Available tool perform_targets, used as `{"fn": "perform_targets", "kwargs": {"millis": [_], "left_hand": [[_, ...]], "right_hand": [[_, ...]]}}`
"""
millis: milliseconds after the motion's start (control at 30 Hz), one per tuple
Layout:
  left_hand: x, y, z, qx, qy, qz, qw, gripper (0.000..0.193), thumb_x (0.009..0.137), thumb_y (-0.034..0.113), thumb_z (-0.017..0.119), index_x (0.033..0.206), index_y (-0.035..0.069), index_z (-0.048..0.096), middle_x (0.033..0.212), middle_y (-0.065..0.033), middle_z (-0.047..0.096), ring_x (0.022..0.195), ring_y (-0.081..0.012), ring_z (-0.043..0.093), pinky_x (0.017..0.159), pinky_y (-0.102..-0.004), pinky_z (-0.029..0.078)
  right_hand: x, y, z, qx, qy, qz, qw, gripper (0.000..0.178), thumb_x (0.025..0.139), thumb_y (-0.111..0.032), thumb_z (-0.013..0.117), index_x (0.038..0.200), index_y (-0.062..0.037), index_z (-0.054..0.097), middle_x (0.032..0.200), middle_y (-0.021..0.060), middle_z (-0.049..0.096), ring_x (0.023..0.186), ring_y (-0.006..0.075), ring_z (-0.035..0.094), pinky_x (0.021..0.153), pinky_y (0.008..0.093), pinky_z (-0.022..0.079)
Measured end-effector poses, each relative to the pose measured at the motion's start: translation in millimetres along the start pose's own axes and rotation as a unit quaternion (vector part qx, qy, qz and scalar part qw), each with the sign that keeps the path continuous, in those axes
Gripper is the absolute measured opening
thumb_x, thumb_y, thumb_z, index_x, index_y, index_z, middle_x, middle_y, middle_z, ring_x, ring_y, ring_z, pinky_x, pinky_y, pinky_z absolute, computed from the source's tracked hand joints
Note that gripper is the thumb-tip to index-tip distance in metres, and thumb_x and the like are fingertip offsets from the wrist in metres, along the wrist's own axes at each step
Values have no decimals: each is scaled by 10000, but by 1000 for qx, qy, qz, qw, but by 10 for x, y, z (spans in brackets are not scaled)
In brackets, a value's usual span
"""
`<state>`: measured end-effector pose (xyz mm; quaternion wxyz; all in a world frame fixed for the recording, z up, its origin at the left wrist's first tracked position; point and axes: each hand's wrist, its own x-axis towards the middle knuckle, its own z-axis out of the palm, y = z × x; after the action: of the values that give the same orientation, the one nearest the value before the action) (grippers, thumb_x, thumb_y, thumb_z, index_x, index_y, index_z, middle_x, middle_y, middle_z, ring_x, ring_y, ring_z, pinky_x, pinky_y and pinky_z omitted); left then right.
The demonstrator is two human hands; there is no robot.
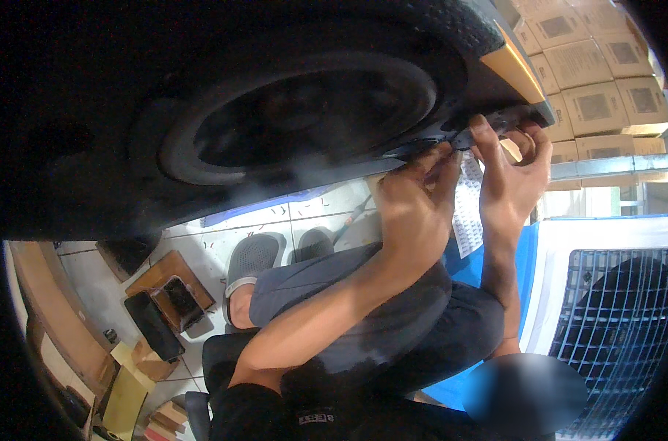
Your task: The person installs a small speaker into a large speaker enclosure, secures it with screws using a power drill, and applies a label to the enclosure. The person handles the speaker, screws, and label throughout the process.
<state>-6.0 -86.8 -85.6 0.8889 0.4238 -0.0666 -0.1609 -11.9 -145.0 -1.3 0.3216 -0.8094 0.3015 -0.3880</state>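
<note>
Hands touch black speaker; printed boxes, printed sheet, lettered shirt

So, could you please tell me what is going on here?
A person has both bare hands up at the lower right edge of a large black unit with a round recess. The left hand and right hand are close together, fingers bent against dark parts there; their exact grip is hidden. Stacked cardboard boxes stand beyond.
</note>
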Motion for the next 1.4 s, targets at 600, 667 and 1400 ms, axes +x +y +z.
{"fn": "perform_targets", "kwargs": {"millis": [600,667,1400], "left_hand": [[242,11,-129,329,-19,263,907,112,924,110,690,880,8,679,789,-199,689,742,-411,671,663,-442,519],[252,3,-136,333,0,291,897,99,892,90,720,868,5,675,791,-194,692,727,-403,670,656,-432,519],[223,-247,-175,310,-26,409,858,285,742,-21,711,1024,-16,670,923,-192,699,888,-360,669,863,-450,516]], "right_hand": [[96,305,-204,-90,-35,-96,991,522,836,-62,799,1238,58,488,1134,184,626,944,224,701,813,306,561],[173,378,-223,-143,-27,-115,983,477,834,-40,790,1214,35,512,1063,160,659,925,207,710,800,303,559],[495,949,-458,-56,3,-334,941,227,822,43,743,1040,13,687,902,13,689,804,72,620,729,211,489]]}}
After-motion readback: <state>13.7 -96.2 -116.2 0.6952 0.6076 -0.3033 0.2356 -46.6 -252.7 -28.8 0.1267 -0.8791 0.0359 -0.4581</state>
